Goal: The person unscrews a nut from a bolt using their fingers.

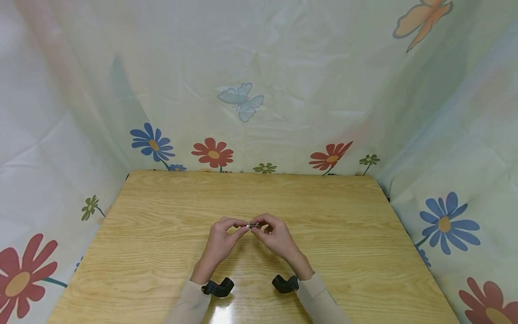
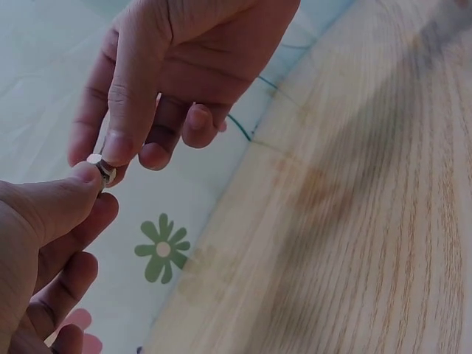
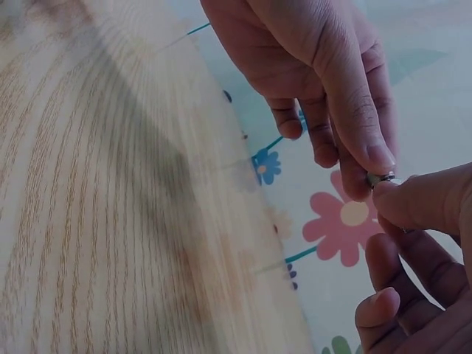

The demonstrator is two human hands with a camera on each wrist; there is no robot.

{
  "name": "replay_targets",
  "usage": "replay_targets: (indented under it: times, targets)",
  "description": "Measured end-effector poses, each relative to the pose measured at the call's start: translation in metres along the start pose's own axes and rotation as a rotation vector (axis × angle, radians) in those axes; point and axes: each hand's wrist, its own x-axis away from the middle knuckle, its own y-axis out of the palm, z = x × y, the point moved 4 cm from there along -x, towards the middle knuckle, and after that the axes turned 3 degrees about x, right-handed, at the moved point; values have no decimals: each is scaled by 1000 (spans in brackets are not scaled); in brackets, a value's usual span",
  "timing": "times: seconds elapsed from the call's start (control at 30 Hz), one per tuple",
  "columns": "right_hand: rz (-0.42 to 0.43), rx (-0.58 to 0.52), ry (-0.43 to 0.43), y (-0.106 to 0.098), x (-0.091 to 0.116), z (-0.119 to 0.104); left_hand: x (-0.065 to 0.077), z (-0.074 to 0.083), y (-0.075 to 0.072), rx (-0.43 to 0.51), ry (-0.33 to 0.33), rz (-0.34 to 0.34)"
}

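A small, shiny silver metal piece [image 1: 252,225] is held above the middle of the table, between both hands' fingertips. My left hand [image 1: 220,238] pinches its left end with thumb and forefinger. From the other side, my right hand [image 1: 277,236] pinches it the same way. In the left wrist view the metal piece [image 2: 102,168] shows a many-sided, hexagon-like end between the two thumbs. Only a sliver of the metal piece [image 3: 380,178] peeks out in the right wrist view. Fingers cover most of it, so its exact kind is unclear.
Beneath the hands lies a light wood-grain table [image 1: 162,202]. A pale curtain [image 1: 303,90] with printed flowers and butterflies rises behind it and on both sides. Dark wrist cameras [image 1: 219,287] are strapped near each sleeve, and light glares off the table's near edge.
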Motion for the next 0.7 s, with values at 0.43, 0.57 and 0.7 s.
replay_targets:
  times: [0.43, 0.57, 0.7]
  targets:
    - [11, -22, 49, -8, 5, -27, 0, 1, 0, -30, -2, -1]
    - [5, -23, 113, -6, 4, -9, 0, 1, 0, -38, 7, -9]
    - [9, -20, 148, -5, 4, -3, 0, 2, 0, -45, 19, -8]
